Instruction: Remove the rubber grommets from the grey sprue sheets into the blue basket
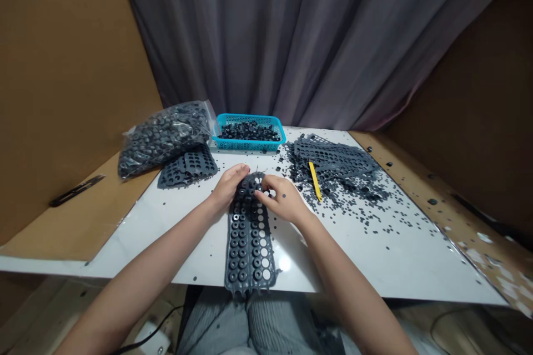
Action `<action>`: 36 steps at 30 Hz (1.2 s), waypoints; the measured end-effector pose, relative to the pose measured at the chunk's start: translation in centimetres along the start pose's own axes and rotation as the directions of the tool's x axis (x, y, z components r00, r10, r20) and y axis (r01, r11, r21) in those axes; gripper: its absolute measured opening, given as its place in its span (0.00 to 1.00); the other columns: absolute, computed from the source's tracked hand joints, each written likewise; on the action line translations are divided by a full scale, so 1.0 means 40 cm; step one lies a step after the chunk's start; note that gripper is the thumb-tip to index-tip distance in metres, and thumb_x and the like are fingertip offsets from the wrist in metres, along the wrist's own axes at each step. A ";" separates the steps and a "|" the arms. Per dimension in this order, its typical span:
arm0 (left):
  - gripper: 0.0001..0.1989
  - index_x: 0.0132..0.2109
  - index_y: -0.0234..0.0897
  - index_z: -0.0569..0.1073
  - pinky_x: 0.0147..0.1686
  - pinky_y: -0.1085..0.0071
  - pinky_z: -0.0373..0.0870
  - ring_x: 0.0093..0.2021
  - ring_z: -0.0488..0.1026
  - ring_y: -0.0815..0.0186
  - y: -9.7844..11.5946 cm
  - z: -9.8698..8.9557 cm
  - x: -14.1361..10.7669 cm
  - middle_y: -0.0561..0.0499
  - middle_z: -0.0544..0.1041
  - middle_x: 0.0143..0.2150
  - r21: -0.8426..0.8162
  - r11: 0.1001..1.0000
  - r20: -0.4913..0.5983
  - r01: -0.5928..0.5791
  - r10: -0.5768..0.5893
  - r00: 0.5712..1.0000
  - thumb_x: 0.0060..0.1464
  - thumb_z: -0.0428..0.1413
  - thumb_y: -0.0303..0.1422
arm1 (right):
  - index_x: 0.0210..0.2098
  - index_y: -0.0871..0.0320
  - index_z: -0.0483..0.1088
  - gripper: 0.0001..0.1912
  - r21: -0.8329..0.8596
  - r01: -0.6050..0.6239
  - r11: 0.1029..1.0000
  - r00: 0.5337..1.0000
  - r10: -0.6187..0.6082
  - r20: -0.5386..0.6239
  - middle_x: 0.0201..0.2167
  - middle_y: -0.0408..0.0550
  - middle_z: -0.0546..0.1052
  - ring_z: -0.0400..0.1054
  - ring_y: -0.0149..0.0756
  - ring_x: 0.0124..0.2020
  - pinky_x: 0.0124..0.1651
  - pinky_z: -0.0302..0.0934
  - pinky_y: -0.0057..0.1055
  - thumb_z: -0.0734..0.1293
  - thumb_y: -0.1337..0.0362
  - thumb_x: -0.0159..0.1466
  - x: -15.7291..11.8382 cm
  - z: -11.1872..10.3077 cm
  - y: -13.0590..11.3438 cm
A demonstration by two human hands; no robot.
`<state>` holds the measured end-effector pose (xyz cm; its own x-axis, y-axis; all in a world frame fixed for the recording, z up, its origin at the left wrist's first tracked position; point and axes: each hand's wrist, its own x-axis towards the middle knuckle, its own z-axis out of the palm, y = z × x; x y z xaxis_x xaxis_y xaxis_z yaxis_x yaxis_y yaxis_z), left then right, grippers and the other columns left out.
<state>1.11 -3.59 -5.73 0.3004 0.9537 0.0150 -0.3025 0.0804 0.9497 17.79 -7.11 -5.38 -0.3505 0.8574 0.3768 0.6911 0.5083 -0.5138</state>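
A black rubber sheet (247,241) with rows of ring-shaped grommets lies lengthwise before me, its far end tilted up. My left hand (230,184) grips its far left edge, thumb along the top. At the far right corner my right hand (283,198) is closed on the sheet, thumb and fingers pinched near a grommet; whether a loose piece is between them I cannot tell. Down the right-hand column the holes are bare and the white table shows through. Grommets sit in the other columns. The near end of the sheet reaches the table's front edge.
A blue basket (250,144) of black grommets stands at the back. Left of it, a filled plastic bag (166,133) rests partly on perforated sheets (189,166). At right are stacked sheets (333,156), a yellow tool (315,181) and scattered black discs. A black cutter (77,191) lies far left.
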 end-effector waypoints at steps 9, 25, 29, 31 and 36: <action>0.16 0.37 0.33 0.76 0.34 0.70 0.67 0.34 0.72 0.62 -0.037 -0.008 -0.021 0.46 0.77 0.34 0.339 0.941 0.154 -0.009 -0.046 0.987 0.45 0.61 0.41 | 0.27 0.56 0.59 0.09 0.107 0.031 0.994 0.999 -0.029 -0.026 0.23 0.42 0.64 0.59 0.33 0.26 0.31 0.49 0.28 0.58 0.62 0.63 -0.001 -0.019 0.020; 0.14 0.30 0.33 0.76 0.29 0.72 0.65 0.30 0.71 0.63 -0.022 -0.013 -0.013 0.47 0.76 0.28 0.331 0.943 0.208 -0.037 -0.034 0.978 0.48 0.58 0.42 | 0.25 0.56 0.61 0.12 0.246 0.113 0.963 0.986 -0.139 0.090 0.20 0.40 0.62 0.55 0.31 0.24 0.31 0.47 0.28 0.57 0.60 0.64 0.002 -0.010 0.019; 0.15 0.28 0.32 0.75 0.29 0.73 0.65 0.29 0.70 0.65 -0.024 -0.007 -0.009 0.48 0.76 0.27 0.314 0.949 0.203 0.010 -0.078 0.976 0.46 0.60 0.43 | 0.21 0.57 0.58 0.17 0.498 -0.055 0.865 0.993 -0.003 0.115 0.19 0.39 0.58 0.52 0.29 0.23 0.29 0.47 0.28 0.57 0.57 0.64 0.006 0.018 0.005; 0.17 0.29 0.32 0.75 0.27 0.74 0.64 0.27 0.69 0.67 -0.025 0.003 -0.011 0.49 0.75 0.27 0.197 0.974 0.157 0.113 -0.145 0.977 0.45 0.60 0.44 | 0.21 0.57 0.58 0.17 0.682 -0.154 0.715 0.987 0.075 0.144 0.19 0.39 0.56 0.50 0.29 0.23 0.28 0.46 0.28 0.58 0.55 0.62 0.011 0.033 -0.001; 0.17 0.27 0.32 0.72 0.26 0.76 0.63 0.25 0.68 0.70 -0.026 0.009 -0.004 0.52 0.72 0.23 -0.158 0.974 0.019 0.161 -0.160 0.987 0.42 0.62 0.44 | 0.19 0.55 0.49 0.19 0.958 -0.128 0.257 0.968 0.241 0.064 0.17 0.36 0.47 0.42 0.28 0.19 0.28 0.50 0.30 0.59 0.53 0.60 0.030 0.032 0.009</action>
<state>1.69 -3.92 -6.60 0.3623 0.9228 -0.1310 -0.3897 0.2777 0.8781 16.82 -5.81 -6.11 -0.2133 0.9581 0.1912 -0.3831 0.0980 -0.9185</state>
